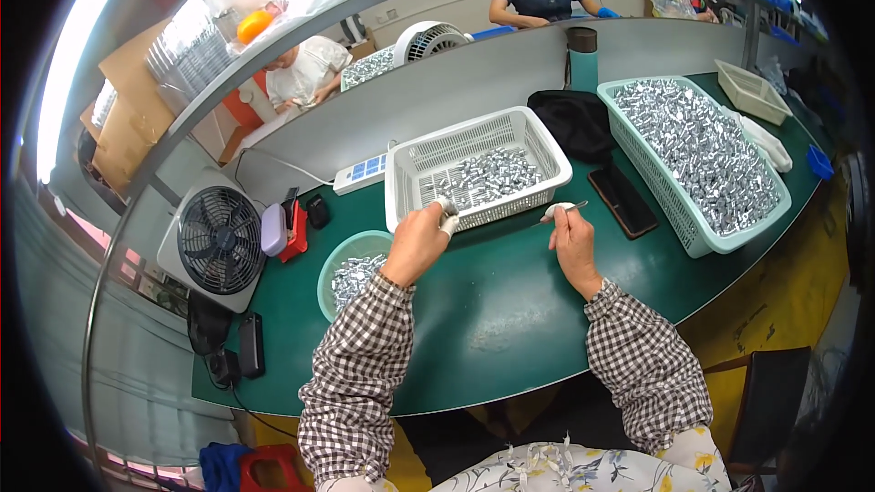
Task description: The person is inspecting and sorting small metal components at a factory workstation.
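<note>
My left hand is at the near rim of a white plastic basket, its fingers pinched together. White covering shows on its fingertips, and whatever they hold is too small to make out. Inside the basket lie many small silvery metal parts. To the right, over the green table, my right hand closes on a thin pointed metal tool; a finger there is also wrapped in white. Left of my left forearm, a round light-green bowl holds more of the silvery parts.
A large light-green basket heaped with metal parts stands right. Nearby are a dark phone-like case, a black cloth bag and a teal bottle. A fan and power strip stand left. Co-workers sit beyond the partition.
</note>
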Demonstrator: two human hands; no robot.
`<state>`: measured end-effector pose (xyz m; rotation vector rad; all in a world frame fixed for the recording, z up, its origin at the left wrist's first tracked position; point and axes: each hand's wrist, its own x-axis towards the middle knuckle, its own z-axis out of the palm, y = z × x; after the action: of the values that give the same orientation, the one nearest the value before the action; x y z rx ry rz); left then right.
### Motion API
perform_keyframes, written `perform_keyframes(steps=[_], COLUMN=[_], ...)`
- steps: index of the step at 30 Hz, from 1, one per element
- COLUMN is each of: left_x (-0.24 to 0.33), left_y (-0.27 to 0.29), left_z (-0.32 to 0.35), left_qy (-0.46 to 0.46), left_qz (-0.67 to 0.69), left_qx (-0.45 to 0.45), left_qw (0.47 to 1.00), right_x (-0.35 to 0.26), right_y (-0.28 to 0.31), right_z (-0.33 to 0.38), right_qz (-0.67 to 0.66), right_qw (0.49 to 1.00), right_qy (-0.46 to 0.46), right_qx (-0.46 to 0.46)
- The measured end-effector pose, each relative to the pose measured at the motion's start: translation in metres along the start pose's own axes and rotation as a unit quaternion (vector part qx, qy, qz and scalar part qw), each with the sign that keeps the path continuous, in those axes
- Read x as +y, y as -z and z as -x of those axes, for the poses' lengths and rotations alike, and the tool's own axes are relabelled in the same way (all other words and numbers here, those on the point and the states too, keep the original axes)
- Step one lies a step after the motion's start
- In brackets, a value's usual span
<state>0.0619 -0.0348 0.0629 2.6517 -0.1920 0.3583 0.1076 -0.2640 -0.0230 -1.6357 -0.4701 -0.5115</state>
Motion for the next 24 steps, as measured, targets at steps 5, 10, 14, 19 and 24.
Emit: perform_keyframes(steps=[5,10,14,19,24], left_x=[-0.014,-0.061,0.007,0.048,0.104], left_y=[-0.001,-0.011,0.077,0.148,0.192], left_z=[-0.035,-0.051,-0.023,0.067,0.151], left_qy=[0.075,0.035,0.003,-0.131,-0.431], left_qz=[-0.036,-0.013,0.226,0.429,0.280], left_qx=[-0.022,0.106,0.315,0.511,0.565], left_qw=[0.996,0.994,0.922,0.733,0.645], right_x=[0.006,0.014,0.020,0.035,0.024], right_y=[-0.003,-0.014,-0.002,-0.003,0.002], right_z=[-0.004,-0.010,-0.013,-0.009,-0.010], right_qz=[0.011,-0.010,0.018,0.007,-0.155], right_qw=[1.000,0.998,0.998,0.994,0.967], right_qy=[-0.024,-0.052,-0.045,-0.109,-0.205], right_qx=[0.000,0.021,0.028,0.031,0.001])
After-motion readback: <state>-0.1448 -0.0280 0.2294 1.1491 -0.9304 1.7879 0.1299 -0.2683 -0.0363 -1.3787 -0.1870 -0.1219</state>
